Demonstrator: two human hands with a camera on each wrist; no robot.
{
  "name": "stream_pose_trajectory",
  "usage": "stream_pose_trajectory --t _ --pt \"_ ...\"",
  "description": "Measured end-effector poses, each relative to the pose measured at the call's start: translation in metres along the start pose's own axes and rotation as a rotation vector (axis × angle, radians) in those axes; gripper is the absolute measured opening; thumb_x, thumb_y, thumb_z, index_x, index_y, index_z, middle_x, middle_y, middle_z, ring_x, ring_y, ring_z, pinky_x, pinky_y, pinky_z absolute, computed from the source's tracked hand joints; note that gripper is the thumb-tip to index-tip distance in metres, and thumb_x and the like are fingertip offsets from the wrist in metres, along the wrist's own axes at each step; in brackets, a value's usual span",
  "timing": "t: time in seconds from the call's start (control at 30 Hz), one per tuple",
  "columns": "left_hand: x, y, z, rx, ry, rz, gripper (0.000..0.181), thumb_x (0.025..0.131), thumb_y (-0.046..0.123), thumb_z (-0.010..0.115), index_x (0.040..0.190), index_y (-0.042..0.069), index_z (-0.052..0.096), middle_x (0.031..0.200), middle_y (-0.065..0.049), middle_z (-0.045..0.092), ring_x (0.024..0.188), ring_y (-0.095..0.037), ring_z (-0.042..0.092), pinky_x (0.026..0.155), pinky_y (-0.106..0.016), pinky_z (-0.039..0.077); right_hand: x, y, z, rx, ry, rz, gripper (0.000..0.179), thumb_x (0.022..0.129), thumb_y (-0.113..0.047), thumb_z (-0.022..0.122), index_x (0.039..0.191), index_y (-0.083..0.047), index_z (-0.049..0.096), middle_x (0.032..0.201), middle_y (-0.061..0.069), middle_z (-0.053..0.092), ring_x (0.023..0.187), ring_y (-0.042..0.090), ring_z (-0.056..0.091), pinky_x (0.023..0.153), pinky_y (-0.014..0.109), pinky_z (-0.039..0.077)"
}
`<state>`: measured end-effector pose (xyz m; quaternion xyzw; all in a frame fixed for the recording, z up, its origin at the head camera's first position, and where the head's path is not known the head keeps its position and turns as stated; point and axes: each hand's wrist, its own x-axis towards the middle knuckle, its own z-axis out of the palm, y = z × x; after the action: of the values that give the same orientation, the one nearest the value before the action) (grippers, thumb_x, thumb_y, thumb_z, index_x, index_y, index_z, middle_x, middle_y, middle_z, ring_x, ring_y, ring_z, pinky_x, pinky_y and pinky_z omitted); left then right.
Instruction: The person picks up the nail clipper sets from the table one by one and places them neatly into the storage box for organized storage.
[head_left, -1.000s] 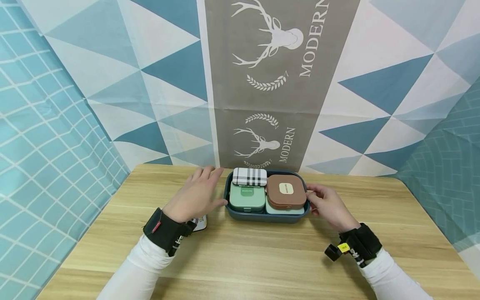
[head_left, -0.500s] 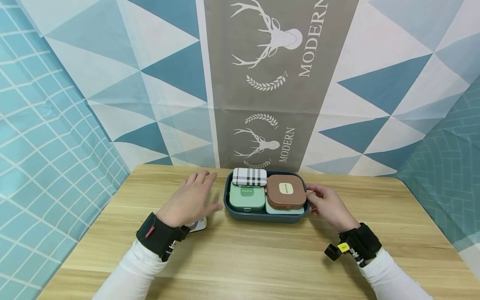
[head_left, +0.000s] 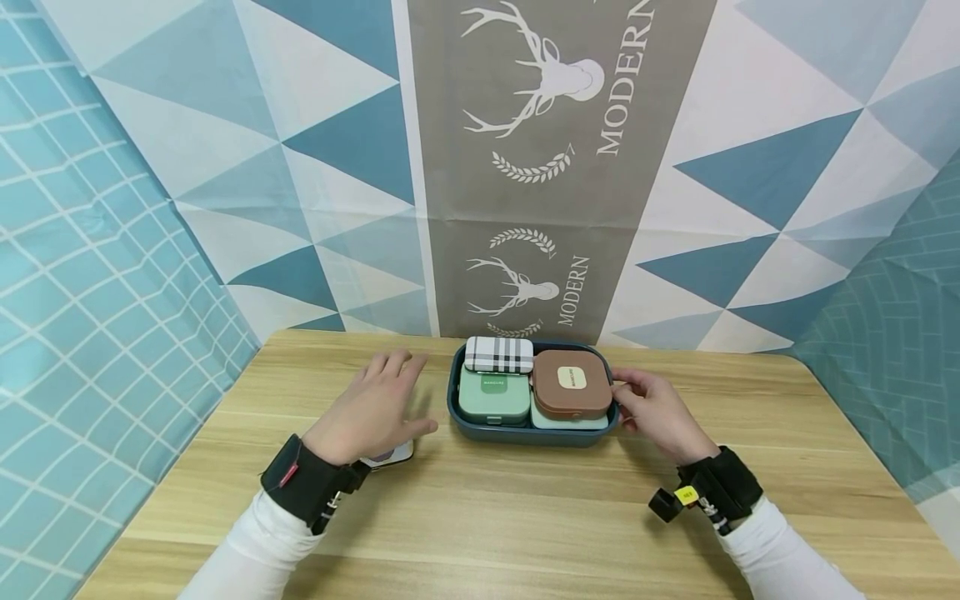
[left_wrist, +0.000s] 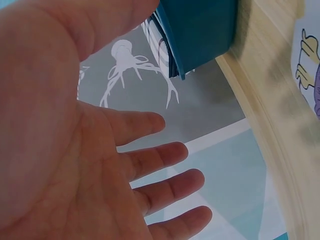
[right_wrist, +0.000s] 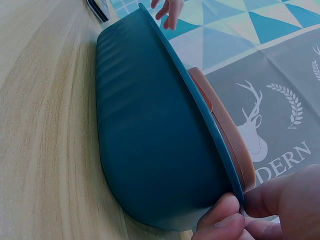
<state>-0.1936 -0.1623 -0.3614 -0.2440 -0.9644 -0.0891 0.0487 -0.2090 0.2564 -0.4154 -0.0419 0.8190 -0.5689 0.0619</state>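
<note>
A dark blue bin (head_left: 517, 435) stands at the table's far side. A brown manicure case (head_left: 551, 396) lies in its right half on a pale case (head_left: 547, 422); a green manicure case (head_left: 480, 402) and a plaid case (head_left: 498, 354) fill the left. My right hand (head_left: 662, 417) pinches the bin's right rim between thumb and fingers, clearly seen on the rim (right_wrist: 192, 87) in the right wrist view. Left of the bin, my left hand (head_left: 367, 412) is spread and holds nothing. It partly hides a flat white case (head_left: 395, 455) with a printed drawing (left_wrist: 309, 65).
The wooden table (head_left: 510, 517) ends at a patterned backdrop (head_left: 525, 167) close behind the bin. A blue tiled-print sheet (head_left: 97, 333) hangs along the left side. Each wrist wears a black strap (head_left: 303, 483) with a small camera.
My left hand has drawn away from the bin's left rim, leftward and toward me, its fingers still spread. The right hand and the bin stay where they were.
</note>
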Motion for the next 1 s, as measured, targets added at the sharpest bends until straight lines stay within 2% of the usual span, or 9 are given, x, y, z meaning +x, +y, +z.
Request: stream_pose_trajectory --t 0.27,0.63,1.0 --pt "-0.008 -0.005 0.001 -0.037 -0.025 -0.011 0.095 0.09 0.045 0.085 0.161 0.0 0.041 0.154 -0.026 0.047 0.142 -0.049 0.042 0.114 -0.067 0.035 0.0 0.0 0.0 0.001 0.0 -0.002 0.043 0.113 -0.014 0.051 0.152 0.004 0.051 0.092 0.017 0.061 0.073 0.02 0.058 0.063 0.035 0.055" --pt "-0.017 -0.012 0.003 -0.035 -0.046 -0.029 0.095 0.087 0.046 0.086 0.158 -0.002 0.045 0.152 -0.026 0.048 0.14 -0.05 0.044 0.113 -0.068 0.036 0.0 0.001 0.0 0.018 -0.001 0.011 0.044 0.113 -0.013 0.049 0.153 0.005 0.049 0.095 0.018 0.06 0.075 0.021 0.058 0.064 0.034 0.054" --pt "-0.024 -0.018 0.006 -0.025 -0.056 -0.008 0.094 0.088 0.047 0.086 0.156 -0.004 0.047 0.149 -0.028 0.049 0.139 -0.05 0.045 0.111 -0.068 0.038 0.0 0.0 0.0 0.017 0.001 0.016 0.044 0.113 -0.014 0.05 0.154 0.004 0.049 0.094 0.017 0.06 0.074 0.021 0.058 0.064 0.035 0.054"
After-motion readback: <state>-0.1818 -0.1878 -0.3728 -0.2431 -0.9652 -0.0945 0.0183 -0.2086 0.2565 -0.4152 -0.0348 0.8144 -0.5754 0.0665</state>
